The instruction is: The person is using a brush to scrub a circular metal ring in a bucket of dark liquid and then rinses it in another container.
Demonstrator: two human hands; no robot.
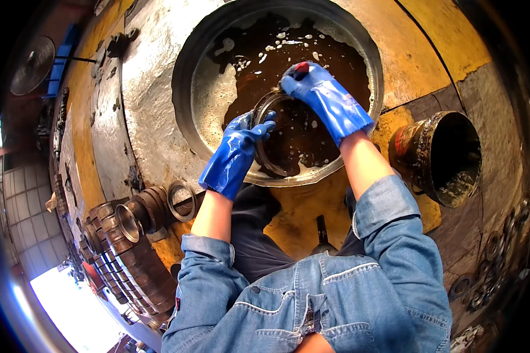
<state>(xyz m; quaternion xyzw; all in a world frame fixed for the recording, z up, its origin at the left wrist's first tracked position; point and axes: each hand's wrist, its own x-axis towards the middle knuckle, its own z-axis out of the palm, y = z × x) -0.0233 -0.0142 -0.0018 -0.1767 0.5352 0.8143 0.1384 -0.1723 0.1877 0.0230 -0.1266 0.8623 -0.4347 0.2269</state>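
Grimy yellow floor around a basin (182, 117) of brown suds — both gloved hands, left (234, 154) and right (327, 97), clamp fingers on a ring (264, 112), apparently mid-wash; more rings (181, 200) wait nearby.

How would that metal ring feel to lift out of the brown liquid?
The metal ring looks rigid, so it should keep its shape. It is wet with foamy brown liquid, so probably slippery. Both gloved hands, left hand and right hand, grip it, hinting at some weight.

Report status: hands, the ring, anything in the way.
Left hand and right hand both grip the metal ring. Ring over basin of brown water. Nothing in the way.
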